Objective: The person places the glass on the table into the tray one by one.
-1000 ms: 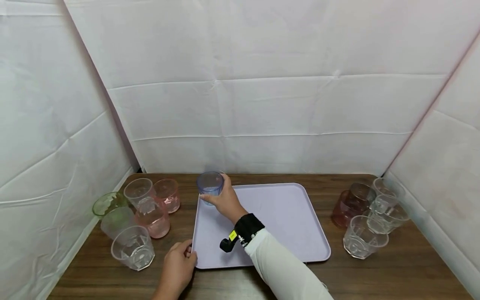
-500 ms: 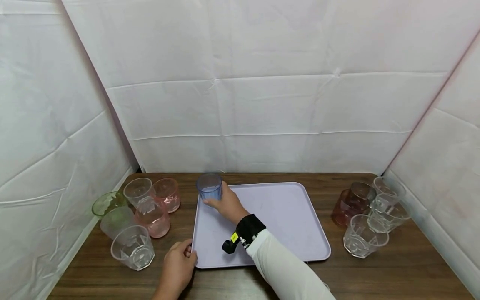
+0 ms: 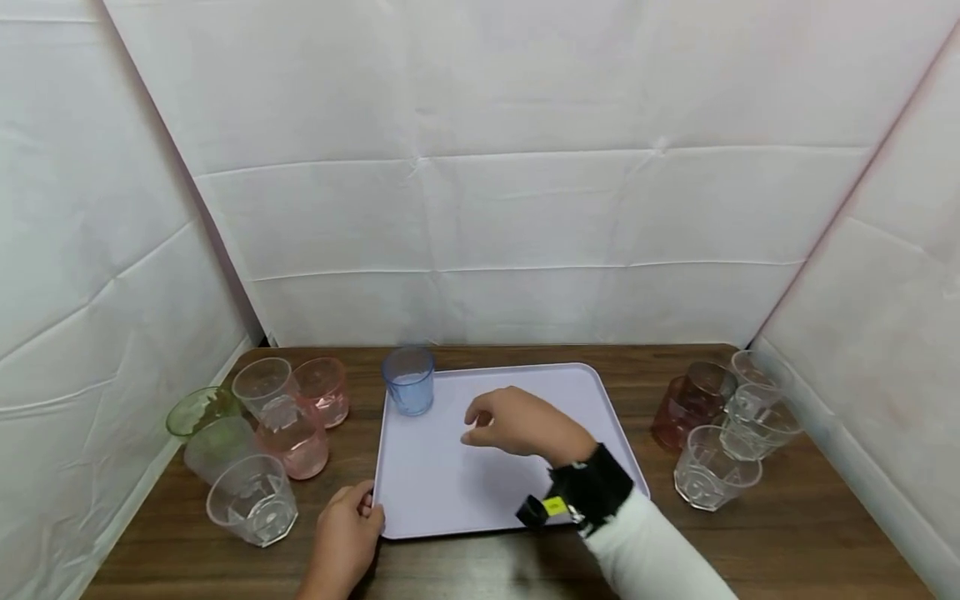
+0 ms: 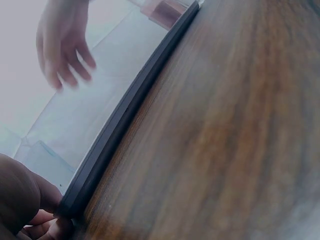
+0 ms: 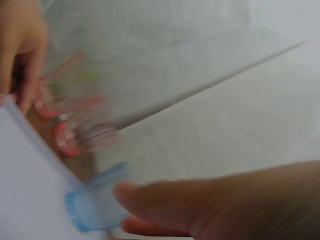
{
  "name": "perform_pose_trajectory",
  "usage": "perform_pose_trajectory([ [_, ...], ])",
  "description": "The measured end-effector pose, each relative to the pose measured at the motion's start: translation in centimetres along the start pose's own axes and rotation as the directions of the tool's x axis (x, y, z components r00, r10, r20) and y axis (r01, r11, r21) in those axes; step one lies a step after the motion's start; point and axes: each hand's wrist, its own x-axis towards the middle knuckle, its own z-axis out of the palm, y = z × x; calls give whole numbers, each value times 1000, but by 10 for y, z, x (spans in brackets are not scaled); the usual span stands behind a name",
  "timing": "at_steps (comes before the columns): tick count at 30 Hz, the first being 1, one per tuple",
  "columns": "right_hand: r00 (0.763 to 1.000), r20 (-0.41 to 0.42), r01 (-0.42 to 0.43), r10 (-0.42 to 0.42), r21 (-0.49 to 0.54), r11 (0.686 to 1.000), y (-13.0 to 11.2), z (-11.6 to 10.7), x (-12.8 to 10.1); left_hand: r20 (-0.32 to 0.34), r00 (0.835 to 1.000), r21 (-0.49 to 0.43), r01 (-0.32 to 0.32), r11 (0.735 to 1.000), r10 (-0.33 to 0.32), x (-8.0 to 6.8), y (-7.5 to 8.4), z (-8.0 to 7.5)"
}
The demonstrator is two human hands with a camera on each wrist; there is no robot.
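A: Which step is in hand?

B: A release, it is judged. The blue cup [image 3: 408, 381] is seen upright in the far left corner of the lilac tray [image 3: 525, 492], with nothing held round it. The right hand [image 3: 517, 423] is held above the middle of the tray, apart from the cup, its fingers loosely curled and nothing gripped.

A: And the left hand?

B: The near left corner of the tray is pinched by the left hand [image 3: 347, 537], the rim [image 4: 125, 120] being taken between thumb and fingers.

A: What is called for next?

B: Probably another cup: a clear cup [image 3: 708, 471] among those on the right of the bench [image 3: 787, 542] could be reached, and a wide grip round its wall would be needed.

A: How is the blue cup described?

B: Translucent, ribbed, slightly tapered, seemingly empty.
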Motion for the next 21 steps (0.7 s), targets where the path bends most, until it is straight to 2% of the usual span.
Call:
perform_pose_trajectory([
  [3,996,-54,78,-77,23,997,3,-22,-35,4,1000,4,-1,1000,1,0,-1,-1],
  [5,985,-131,115,-109,43,992,7,-37,-57,3,1000,6,-4,1000,4,0,-1,-1],
  [7,967,-223,137,-123,48,989,13,-48,-78,-1,1000,5,-6,1000,6,0,-2,-1],
  [9,939,-323,140,-118,47,989,20,-59,-97,-3,1000,5,0,1000,0,1,-2,-2],
  [12,881,-465,122,-87,46,991,33,-70,-124,9,1000,9,16,1000,-16,2,-2,-4],
  [16,791,-609,126,-48,85,988,53,-78,-157,33,999,25,38,999,-39,3,-3,-6],
  [19,731,-681,76,33,129,989,70,-80,-179,41,998,32,40,999,-42,4,-4,-6],
  [21,681,-726,32,102,169,985,82,-78,-191,40,998,33,40,999,-41,4,-5,-6],
])
